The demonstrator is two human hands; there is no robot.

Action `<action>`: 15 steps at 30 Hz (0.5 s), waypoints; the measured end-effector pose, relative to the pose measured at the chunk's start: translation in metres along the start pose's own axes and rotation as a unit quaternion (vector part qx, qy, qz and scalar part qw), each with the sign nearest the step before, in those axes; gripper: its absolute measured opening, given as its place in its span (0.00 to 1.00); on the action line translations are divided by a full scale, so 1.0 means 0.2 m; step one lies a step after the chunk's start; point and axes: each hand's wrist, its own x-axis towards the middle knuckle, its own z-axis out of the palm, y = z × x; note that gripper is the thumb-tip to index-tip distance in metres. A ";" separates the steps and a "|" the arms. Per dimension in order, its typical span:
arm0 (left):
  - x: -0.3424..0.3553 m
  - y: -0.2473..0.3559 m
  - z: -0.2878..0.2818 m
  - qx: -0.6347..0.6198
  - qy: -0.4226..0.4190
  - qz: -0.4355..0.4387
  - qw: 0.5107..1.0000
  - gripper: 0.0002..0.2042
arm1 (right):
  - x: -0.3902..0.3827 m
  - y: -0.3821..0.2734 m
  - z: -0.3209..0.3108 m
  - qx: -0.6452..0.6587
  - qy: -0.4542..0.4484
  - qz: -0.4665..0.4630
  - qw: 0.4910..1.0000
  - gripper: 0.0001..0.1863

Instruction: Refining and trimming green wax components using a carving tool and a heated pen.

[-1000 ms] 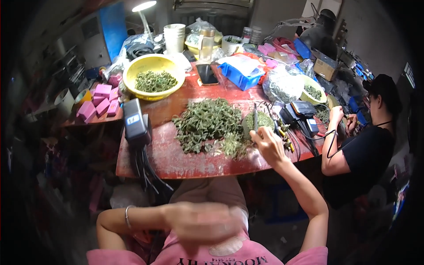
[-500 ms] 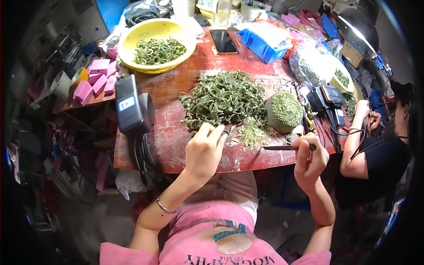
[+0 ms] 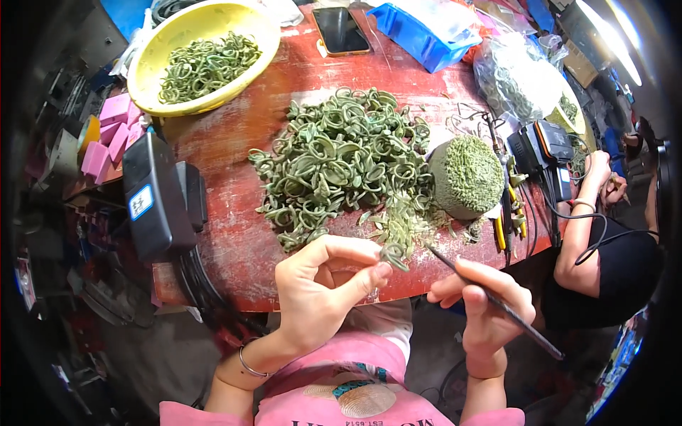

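Observation:
My left hand (image 3: 330, 280) pinches a small green ring-shaped piece (image 3: 394, 255) between thumb and forefinger at the table's front edge. Just to its right, my right hand (image 3: 490, 302) grips a slim dark pointed tool (image 3: 529, 325), its tip close to the piece. Beyond my hands lies a large pile of similar green rings and loops (image 3: 334, 149). Beside the pile are a round block (image 3: 465, 177) topped with crumbly pale green material and a scatter of light green shavings (image 3: 391, 224).
The worn red table (image 3: 220, 163) holds black boxes with cables (image 3: 156, 206), a yellow basin (image 3: 138, 85), a phone (image 3: 341, 28), a blue bin (image 3: 419, 35) and yellow-handled tools (image 3: 511, 220). Pink blocks (image 3: 99, 160) lie left. A co-worker's arm (image 3: 575, 255) is at the right.
My left hand has risen from my lap, reached toward the pile and now holds a ring. My right hand has come nearer from the round block, turning the tool. The view has tilted down.

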 end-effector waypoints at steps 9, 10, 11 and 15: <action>0.07 -0.02 -0.04 -0.025 -0.072 -0.012 0.997 0.12 | 0.06 0.06 0.12 0.082 0.046 -0.067 0.993 0.12; 0.08 -0.02 -0.05 -0.009 -0.085 0.000 0.996 0.12 | 0.07 0.06 0.11 0.070 0.031 -0.072 0.994 0.12; 0.09 -0.03 -0.04 -0.027 -0.060 0.015 0.998 0.10 | 0.09 0.07 0.11 0.057 0.024 -0.085 0.994 0.12; 0.10 -0.05 -0.05 -0.009 -0.038 0.055 0.998 0.10 | 0.14 0.07 0.13 0.057 0.002 -0.105 0.993 0.10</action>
